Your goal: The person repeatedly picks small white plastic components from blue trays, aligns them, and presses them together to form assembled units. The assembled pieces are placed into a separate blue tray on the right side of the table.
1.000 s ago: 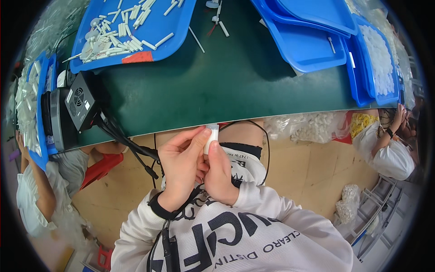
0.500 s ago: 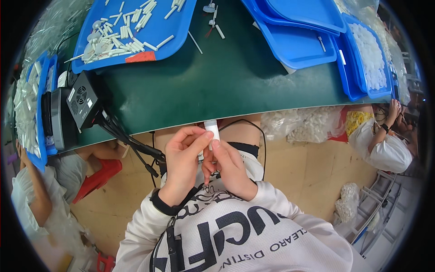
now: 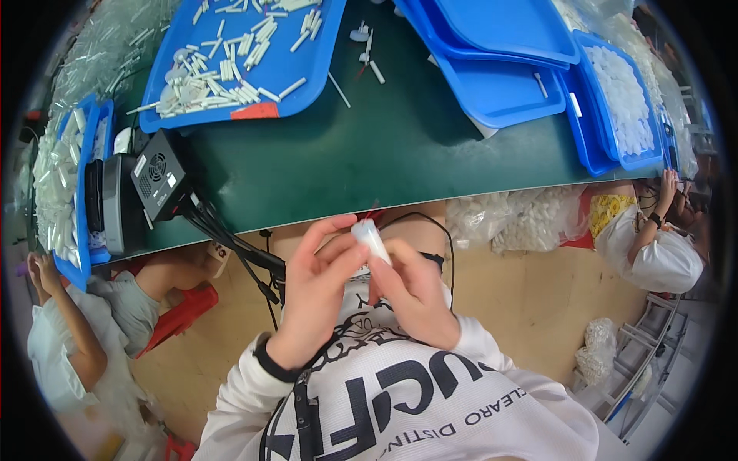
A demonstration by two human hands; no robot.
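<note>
In the head view, a short white cylinder (image 3: 372, 243) is held over the person's lap, just short of the front edge of the green table (image 3: 346, 157). It tilts, its upper end leaning left. The left hand (image 3: 309, 288) has its thumb and fingertips closed in on it from the left; the right hand (image 3: 417, 298) pinches its lower end between thumb and curled fingers. The fingers cover part of the cylinder, so its full length cannot be told.

Beyond the hands, a strip of bare tabletop leads to a blue tray (image 3: 323, 61) of scattered white sticks (image 3: 257, 48), with an orange-red strip (image 3: 254, 111) on its near rim. A few loose parts (image 3: 369, 50) lie right of it. Further right, overlapping blue trays (image 3: 500, 96) take up the table's far side, one small stick (image 3: 541, 84) in the lowest.

At the left, a black box (image 3: 160, 177) with a fan grille stands close to the table edge, its thick cables (image 3: 240, 247) dropping beside the left hand. Filled plastic bags (image 3: 519, 219) sit below the edge at right. Co-workers sit at both ends, one on a red stool (image 3: 183, 316).
</note>
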